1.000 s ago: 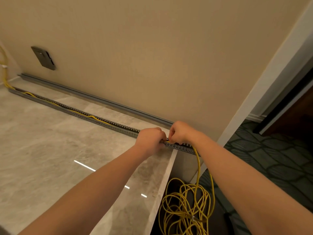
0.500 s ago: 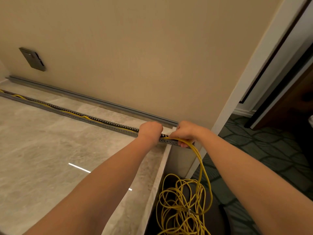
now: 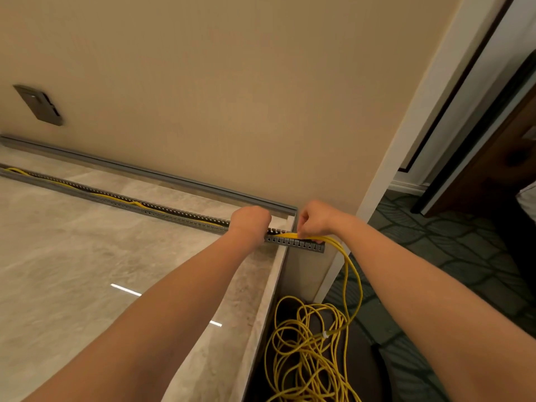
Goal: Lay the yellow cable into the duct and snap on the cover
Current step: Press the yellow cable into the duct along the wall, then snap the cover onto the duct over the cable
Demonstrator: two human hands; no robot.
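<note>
our left hand [image 3: 251,220] is curled into a fist pressing down on the slotted duct [image 3: 162,209], though what its fingers close on we cannot tell; just to its right, our right hand [image 3: 314,219] pinches the yellow cable [image 3: 352,274] at the duct's last stretch, over the countertop [image 3: 87,271] edge. starting from the far left, the cable already lies inside the duct along nearly its whole run, with one small hump showing about midway. only the end section by our hands is left to seat. the grey cover [image 3: 145,171] lies against the wall behind the duct, not yet snapped on, so we judge the task a little past halfway. on the right, the spare cable drops to a loose coil [image 3: 307,355] on the floor. compared with a second ago, our right hand has shifted rightward to the duct's end and the hands have spread apart.
</note>
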